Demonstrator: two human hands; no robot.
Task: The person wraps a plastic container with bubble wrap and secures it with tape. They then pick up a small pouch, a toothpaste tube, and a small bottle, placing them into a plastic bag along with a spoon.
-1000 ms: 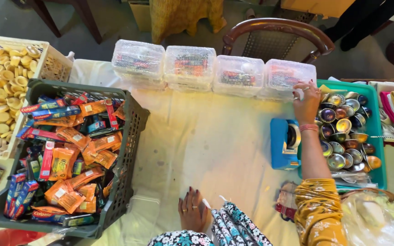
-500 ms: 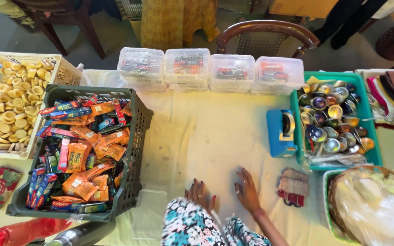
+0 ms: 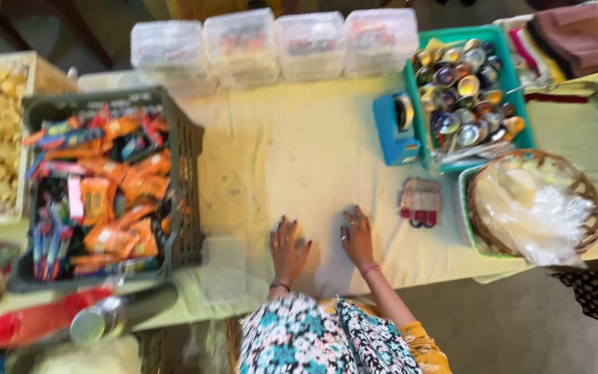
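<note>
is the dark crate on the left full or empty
Full. The dark crate is heaped to its rim with orange, red and blue snack packets; none of its floor shows.

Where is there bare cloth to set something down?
Bare cloth lies between the dark crate, the clear boxes and the blue box. The left hand and right hand rest flat below. The right edge is crowded by the teal tray and wicker basket.
</note>
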